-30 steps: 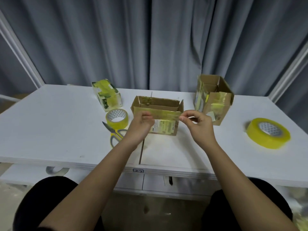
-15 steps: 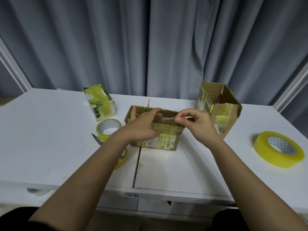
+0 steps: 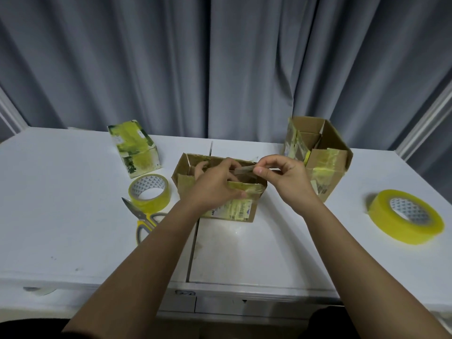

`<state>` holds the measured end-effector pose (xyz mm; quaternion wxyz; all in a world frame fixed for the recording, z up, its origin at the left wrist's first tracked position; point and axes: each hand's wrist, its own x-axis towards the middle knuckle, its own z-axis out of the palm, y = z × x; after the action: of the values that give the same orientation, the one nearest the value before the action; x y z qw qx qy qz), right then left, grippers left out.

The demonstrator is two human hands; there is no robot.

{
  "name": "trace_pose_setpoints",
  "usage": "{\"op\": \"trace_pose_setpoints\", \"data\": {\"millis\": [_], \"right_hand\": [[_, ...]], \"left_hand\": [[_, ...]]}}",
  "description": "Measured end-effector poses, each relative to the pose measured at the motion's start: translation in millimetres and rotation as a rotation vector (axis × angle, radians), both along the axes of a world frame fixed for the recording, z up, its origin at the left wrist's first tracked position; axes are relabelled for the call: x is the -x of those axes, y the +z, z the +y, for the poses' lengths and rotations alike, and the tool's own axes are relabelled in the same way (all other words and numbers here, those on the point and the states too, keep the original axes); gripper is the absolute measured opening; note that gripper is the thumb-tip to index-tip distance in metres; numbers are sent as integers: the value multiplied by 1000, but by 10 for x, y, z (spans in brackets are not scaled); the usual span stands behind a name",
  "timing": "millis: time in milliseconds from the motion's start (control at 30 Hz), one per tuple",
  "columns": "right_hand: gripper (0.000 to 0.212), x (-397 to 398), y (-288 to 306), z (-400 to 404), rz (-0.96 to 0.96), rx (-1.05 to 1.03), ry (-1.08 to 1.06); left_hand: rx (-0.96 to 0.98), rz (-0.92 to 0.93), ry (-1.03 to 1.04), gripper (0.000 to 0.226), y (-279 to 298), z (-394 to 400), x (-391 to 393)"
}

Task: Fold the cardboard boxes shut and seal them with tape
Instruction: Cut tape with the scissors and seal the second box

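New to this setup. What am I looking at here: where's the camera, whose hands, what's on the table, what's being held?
No machine here: a person works with bare hands, and the one picture comes from a wide-angle camera on their head, looking forward and down.

On the white table sit an open brown cardboard box in the middle, a closed box covered in yellow tape at back left, and another open brown box at back right. Two yellow tape rolls lie out, one left and one right, with yellow-handled scissors near the left roll.

The left hand grips the middle box's front wall, fingers reaching inside. The right hand pinches a cardboard flap at the box's top.
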<state>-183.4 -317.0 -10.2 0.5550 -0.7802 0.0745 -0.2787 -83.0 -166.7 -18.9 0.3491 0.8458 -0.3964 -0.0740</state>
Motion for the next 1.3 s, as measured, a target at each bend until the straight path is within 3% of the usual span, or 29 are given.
{"op": "trace_pose_setpoints", "data": {"millis": [233, 300, 367, 500, 667, 833, 967, 1033, 1133, 1167, 1233, 1300], "right_hand": [[10, -84, -40, 116, 27, 51, -192], [39, -38, -34, 115, 108, 72, -245], [50, 56, 26, 85, 77, 35, -315], [23, 310, -69, 269, -115, -237, -259], [27, 277, -381, 649, -14, -544, -137], [24, 93, -453, 728, 53, -703, -135], [29, 292, -632, 673, 298, -372, -167], [32, 434, -618, 569, 226, -135, -248], [15, 453, -428, 452, 40, 266, -362], [19, 397, -360, 420, 52, 409, -369], [36, 259, -273, 335, 196, 636, -322], [38, 154, -228, 257, 358, 817, -289]], "left_hand": [[18, 104, 131, 49, -32, -52, 41], [-6, 122, 131, 50, -31, -49, 51], [-20, 171, 133, 52, -29, -40, 46], [-38, 169, 102, 48, 39, -55, 28], [-70, 178, 13, 22, 121, -2, 8], [-31, 154, 47, 18, 100, 18, 3], [-2, 142, 50, 20, 79, 29, -9], [-4, 139, 26, 19, 72, 46, -16], [-25, 138, 4, 20, 73, 60, -10], [-32, 149, -3, 22, 78, 69, -6], [-50, 190, -12, 34, 101, 95, -15], [-118, 107, 11, 45, 119, 131, -28]]}}
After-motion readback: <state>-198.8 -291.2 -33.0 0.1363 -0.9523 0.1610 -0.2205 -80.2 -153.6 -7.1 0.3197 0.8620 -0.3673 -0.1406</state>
